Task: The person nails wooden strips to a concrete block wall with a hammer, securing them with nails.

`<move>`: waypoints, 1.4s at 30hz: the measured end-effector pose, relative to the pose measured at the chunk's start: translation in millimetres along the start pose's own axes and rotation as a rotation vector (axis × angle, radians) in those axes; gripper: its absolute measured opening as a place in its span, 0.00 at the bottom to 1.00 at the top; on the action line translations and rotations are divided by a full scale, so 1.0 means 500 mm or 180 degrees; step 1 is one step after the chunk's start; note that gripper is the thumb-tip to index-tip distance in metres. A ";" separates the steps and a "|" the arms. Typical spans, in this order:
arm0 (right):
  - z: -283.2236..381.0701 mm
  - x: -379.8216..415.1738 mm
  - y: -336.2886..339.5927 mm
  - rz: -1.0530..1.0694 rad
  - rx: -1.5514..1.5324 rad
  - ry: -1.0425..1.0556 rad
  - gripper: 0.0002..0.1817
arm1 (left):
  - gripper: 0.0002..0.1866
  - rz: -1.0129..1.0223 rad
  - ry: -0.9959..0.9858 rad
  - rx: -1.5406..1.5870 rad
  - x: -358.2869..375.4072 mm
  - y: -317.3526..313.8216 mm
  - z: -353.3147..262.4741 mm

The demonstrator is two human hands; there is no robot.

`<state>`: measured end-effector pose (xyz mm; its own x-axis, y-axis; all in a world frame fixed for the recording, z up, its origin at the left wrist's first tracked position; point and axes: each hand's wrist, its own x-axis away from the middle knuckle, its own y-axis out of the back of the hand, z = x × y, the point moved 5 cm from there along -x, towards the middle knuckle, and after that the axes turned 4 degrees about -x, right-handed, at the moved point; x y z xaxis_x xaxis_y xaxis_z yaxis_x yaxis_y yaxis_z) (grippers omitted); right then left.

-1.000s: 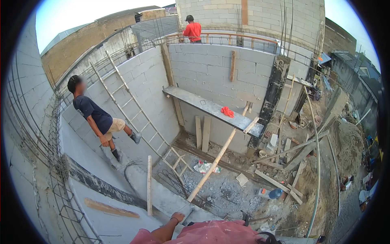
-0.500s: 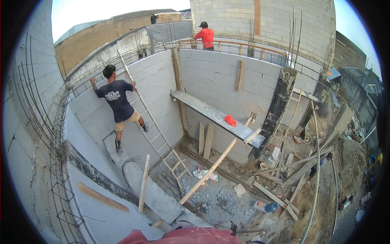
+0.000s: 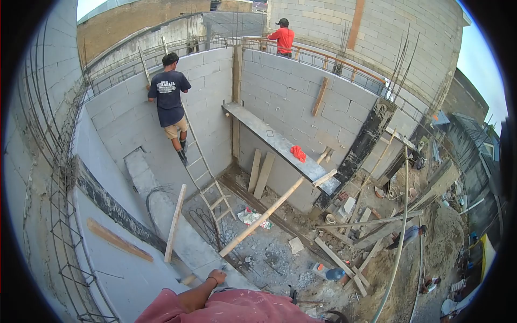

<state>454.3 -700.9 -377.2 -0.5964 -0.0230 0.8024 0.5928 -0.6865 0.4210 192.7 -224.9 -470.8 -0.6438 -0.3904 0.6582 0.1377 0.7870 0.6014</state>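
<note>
the person's left hand (image 3: 217, 276) seems to steady at the concrete ledge (image 3: 195, 245) near the bamboo pole (image 3: 264, 216), finger spread can't tell, right hand unseen.

I see a navy shirt (image 3: 168, 96) with white lettering, tan shorts (image 3: 176, 128), a bright red shirt (image 3: 284, 40) and grey block walls (image 3: 301, 97), far side.

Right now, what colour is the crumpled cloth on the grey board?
The cloth is red, shown in head view.
</note>
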 end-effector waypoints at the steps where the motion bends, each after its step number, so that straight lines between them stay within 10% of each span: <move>1: -0.007 0.006 0.005 -0.0005 0.0021 -0.0012 0.18 | 0.23 0.0006 0.0207 0.0595 0.014 -0.005 -0.027; 8: -0.055 0.044 0.026 -0.0034 0.0200 0.0015 0.18 | 0.20 0.0850 -0.1364 -0.2102 0.013 -0.133 -0.021; 10: -0.067 0.053 0.026 -0.0014 0.0340 0.0012 0.18 | 0.18 0.0174 -0.1410 -0.1912 -0.008 -0.120 0.013; 13: -0.079 0.043 -0.006 0.0107 0.0596 -0.0040 0.18 | 0.21 -0.0869 0.0566 0.1135 0.091 0.009 0.050; 19: -0.082 0.043 -0.066 0.0372 0.1160 -0.0210 0.18 | 0.22 -0.0952 0.1348 0.1188 0.114 -0.109 0.277; 22: -0.052 0.025 -0.126 0.0608 0.1581 -0.0203 0.18 | 0.24 -0.0006 0.1230 0.0598 0.145 -0.149 0.313; 24: -0.028 0.011 -0.162 0.0828 0.1967 -0.0185 0.18 | 0.21 -0.0268 0.2320 0.1775 0.239 -0.127 0.296; 28: 0.052 -0.032 -0.307 0.1433 0.3110 -0.0011 0.18 | 0.27 0.0117 0.2301 0.2714 0.188 -0.198 0.290; 30: 0.115 -0.037 -0.407 0.1749 0.3685 0.0331 0.18 | 0.32 0.0860 0.1148 0.0918 0.151 -0.121 0.219; 33: 0.291 0.078 -0.560 0.1962 0.4290 0.1644 0.14 | 0.35 0.0801 0.0824 0.0833 0.116 -0.062 0.136; 36: 0.378 0.159 -0.675 0.1714 0.4112 0.2488 0.13 | 0.39 0.0787 0.0769 0.1310 0.088 -0.016 0.041; 38: 0.441 0.264 -0.724 0.1627 0.3993 0.2753 0.21 | 0.35 0.0806 0.1813 0.4577 0.103 -0.003 -0.017; 39: 0.461 0.301 -0.741 0.1725 0.3850 0.2978 0.26 | 0.35 0.0851 0.1817 0.4567 0.070 -0.020 -0.008; 42: 0.491 0.349 -0.766 0.1827 0.3313 0.3637 0.29 | 0.13 -0.0794 0.2141 0.6320 -0.026 -0.037 0.050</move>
<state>256.0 -263.5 -294.5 0.0298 -0.9000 0.4348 0.6679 0.3415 0.6612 179.8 -222.4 -501.5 -0.1502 -0.2557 0.9550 -0.9712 -0.1425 -0.1909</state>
